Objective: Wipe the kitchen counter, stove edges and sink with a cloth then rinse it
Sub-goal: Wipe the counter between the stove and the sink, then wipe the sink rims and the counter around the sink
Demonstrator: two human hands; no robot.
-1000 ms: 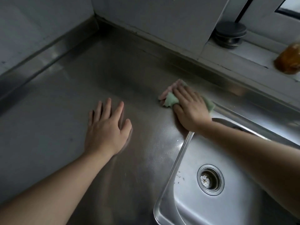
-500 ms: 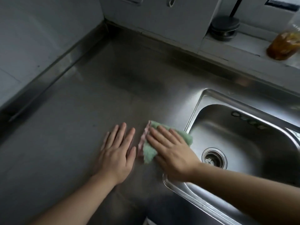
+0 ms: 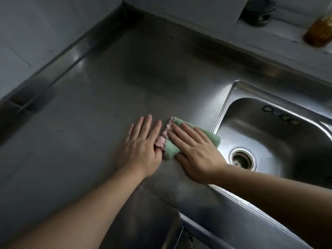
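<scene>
While my right hand [image 3: 195, 153] presses the green cloth [image 3: 172, 147] flat at centre frame, fingers spread, my left hand [image 3: 142, 150] rests open on the counter [image 3: 89, 123]; the sink [image 3: 226, 97] at right, stove edges and rinsing seem left.

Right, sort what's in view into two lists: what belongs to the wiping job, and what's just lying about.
Part of the job:
- green cloth, flat under the right hand
- left hand, flat on the steel counter
- sink with its drain

Just lying about:
- dark round object on the back ledge
- bottle of amber liquid, same ledge
</scene>
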